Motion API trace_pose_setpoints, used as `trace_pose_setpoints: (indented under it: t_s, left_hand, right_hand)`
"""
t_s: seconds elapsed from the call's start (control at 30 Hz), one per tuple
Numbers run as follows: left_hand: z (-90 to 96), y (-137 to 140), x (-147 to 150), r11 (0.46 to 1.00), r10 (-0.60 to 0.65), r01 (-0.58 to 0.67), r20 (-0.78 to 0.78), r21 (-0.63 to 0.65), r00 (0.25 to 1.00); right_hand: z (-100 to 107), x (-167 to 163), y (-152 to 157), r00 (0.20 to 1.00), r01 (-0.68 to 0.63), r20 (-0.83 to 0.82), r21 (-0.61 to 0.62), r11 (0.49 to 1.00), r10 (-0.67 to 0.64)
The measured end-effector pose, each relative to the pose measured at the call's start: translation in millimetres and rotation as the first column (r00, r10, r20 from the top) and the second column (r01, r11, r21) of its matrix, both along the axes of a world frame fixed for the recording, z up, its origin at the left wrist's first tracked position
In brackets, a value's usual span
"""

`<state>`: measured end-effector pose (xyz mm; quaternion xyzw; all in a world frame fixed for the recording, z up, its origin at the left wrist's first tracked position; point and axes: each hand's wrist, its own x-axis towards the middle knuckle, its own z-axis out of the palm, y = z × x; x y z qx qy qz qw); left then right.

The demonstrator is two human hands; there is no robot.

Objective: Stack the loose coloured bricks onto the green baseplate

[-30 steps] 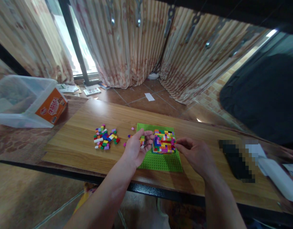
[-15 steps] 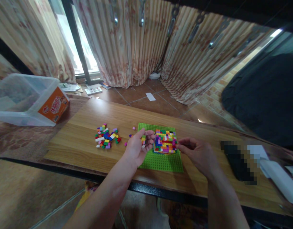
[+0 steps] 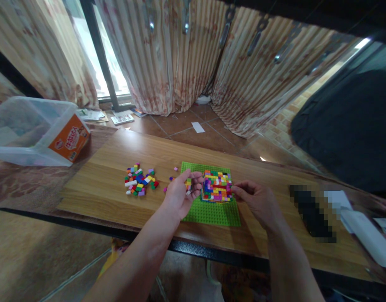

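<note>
Hands flanking brick block (image 3: 217,187) on green board (image 3: 213,214).
Left hand (image 3: 177,195): palm up, fingers loosely curled, beside block's left edge; right hand (image 3: 258,202): thumb and forefinger at right edge, cannot tell whether gripping.

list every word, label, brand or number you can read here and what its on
Orange label on the clear plastic bin: large white Chinese characters, seemingly "牛筋达人", middle ones unsure; smaller print unreadable.
White printed item beyond the table: too blurred to read.
Papers beside it: too small to read.
</note>
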<state>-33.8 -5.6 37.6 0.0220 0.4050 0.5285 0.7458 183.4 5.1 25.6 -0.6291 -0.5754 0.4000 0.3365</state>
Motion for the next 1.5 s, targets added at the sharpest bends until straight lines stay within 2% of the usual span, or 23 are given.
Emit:
trace_pose_setpoints:
  t_s: [0.37,0.53,0.63,0.73,0.8,0.9,1.0,1.07,1.3,1.4,1.5]
  left_hand:
    - [-1.1,1,1,1.000,0.001,-0.001,0.015,0.011,1.000]
    - [2.8,0,1,0.997,-0.003,-0.008,0.125,0.083,0.992]
    - [6.9,-2,2,0.988,-0.031,-0.002,0.209,0.155,0.978]
    - [10.0,-4,4,0.979,-0.071,0.014,0.277,0.202,0.958]
    - [10.7,-5,6,0.974,-0.105,0.033,0.313,0.225,0.944]
    - [10.7,-6,7,0.968,-0.140,0.057,0.340,0.243,0.930]
    - [11.4,-6,7,0.967,-0.153,0.067,0.345,0.247,0.926]
    - [12.5,-7,7,0.966,-0.154,0.068,0.344,0.251,0.926]
    - [15.0,-11,9,0.967,-0.152,0.070,0.335,0.246,0.930]
    - [15.8,-12,10,0.969,-0.152,0.075,0.328,0.238,0.932]
    - [16.7,-11,10,0.971,-0.137,0.061,0.329,0.232,0.934]
  right_hand:
    - [-4,-5,-2,0.995,0.044,-0.089,-0.027,0.999,-0.046]
    - [-4,-2,-1,0.995,0.035,-0.095,-0.018,0.999,-0.037]
    - [4,3,-1,0.989,0.098,-0.115,0.046,0.994,-0.092]
    - [17,1,-3,0.975,0.190,-0.148,0.161,0.969,-0.166]
    - [25,-8,-7,0.977,0.192,-0.141,0.226,0.955,-0.162]
    - [33,-29,-16,0.990,0.092,-0.125,0.299,0.950,-0.057]
    - [34,-50,-27,0.988,-0.122,-0.043,0.351,0.928,0.146]
    - [34,-61,-32,0.975,-0.221,0.046,0.356,0.908,0.220]
    - [29,-85,-43,0.942,-0.255,0.299,0.338,0.906,0.153]
    - [28,-91,-44,0.941,-0.251,0.308,0.351,0.902,0.141]
    - [30,-90,-43,0.956,-0.239,0.247,0.329,0.914,0.161]
